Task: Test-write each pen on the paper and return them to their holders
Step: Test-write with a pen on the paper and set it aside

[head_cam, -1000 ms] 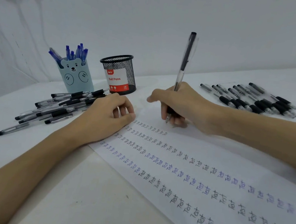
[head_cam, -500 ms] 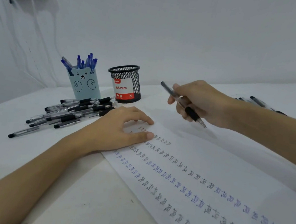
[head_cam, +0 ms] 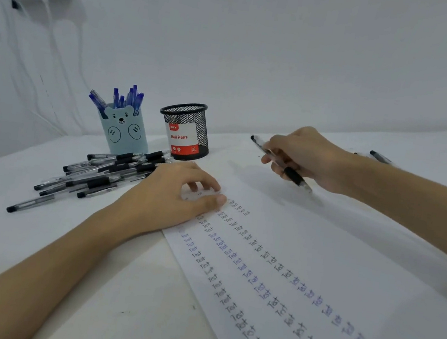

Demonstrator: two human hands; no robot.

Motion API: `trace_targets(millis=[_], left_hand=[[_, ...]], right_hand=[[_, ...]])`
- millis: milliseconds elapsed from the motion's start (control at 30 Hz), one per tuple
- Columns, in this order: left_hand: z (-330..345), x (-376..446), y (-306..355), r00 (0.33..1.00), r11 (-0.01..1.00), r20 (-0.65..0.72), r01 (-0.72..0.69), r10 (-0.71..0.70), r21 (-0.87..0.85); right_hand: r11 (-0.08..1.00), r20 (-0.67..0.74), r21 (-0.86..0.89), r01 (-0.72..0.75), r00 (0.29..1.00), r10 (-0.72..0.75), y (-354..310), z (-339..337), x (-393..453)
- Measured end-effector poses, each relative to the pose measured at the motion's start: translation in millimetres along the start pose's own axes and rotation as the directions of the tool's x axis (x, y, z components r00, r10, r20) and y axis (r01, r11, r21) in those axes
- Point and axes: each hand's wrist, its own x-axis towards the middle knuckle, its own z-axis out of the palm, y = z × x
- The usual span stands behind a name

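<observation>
Right of centre, the right hand pinches a light, stiff black-gripped clear plastic pen, best held at its rubber grip; left hand lies flat.

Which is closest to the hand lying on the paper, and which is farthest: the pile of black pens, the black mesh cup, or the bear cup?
From the left hand:
1. Pile of black pens, right beside it on the left.
2. Black mesh cup, just behind it.
3. Bear cup, farther back and to the left.
</observation>
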Motion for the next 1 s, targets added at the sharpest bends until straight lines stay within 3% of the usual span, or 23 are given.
trace_targets(millis=[133, 233, 367, 633, 767, 1000], left_hand=[[1.9, -2.7, 0.3, 0.995, 1.000, 0.096, 0.003, -0.003, -0.009], [2.5, -0.1, -3.6, 0.991, 0.999, 0.132, 0.021, -0.018, -0.024], [1.5, 2.6, -13.0, 0.986, 0.998, 0.159, 0.057, -0.050, -0.036], [0.0, 3.6, -19.1, 0.990, 0.991, 0.134, 0.063, -0.047, -0.117], [0.3, 1.4, -14.9, 0.988, 0.994, 0.141, 0.081, -0.070, -0.079], [-17.1, -22.1, -16.3, 0.995, 0.997, 0.072, 0.074, -0.072, -0.022]], right_hand=[[0.980, -0.021, -0.197, 0.014, 1.000, -0.019, 9.1, -15.2, 10.3], [0.895, -0.076, -0.442, 0.062, 0.991, -0.107, 15.5, -28.6, 17.4], [0.774, -0.098, -0.629, 0.069, 0.981, -0.167, 26.6, -35.1, 24.2], [0.645, -0.101, -0.762, 0.067, 0.970, -0.220, 39.8, -49.3, 30.7], [0.562, -0.070, -0.821, 0.104, 0.957, -0.280, 42.5, -55.3, 30.4], [0.628, 0.014, -0.718, 0.299, 0.909, -0.417, -4.0, -37.7, 14.0]])
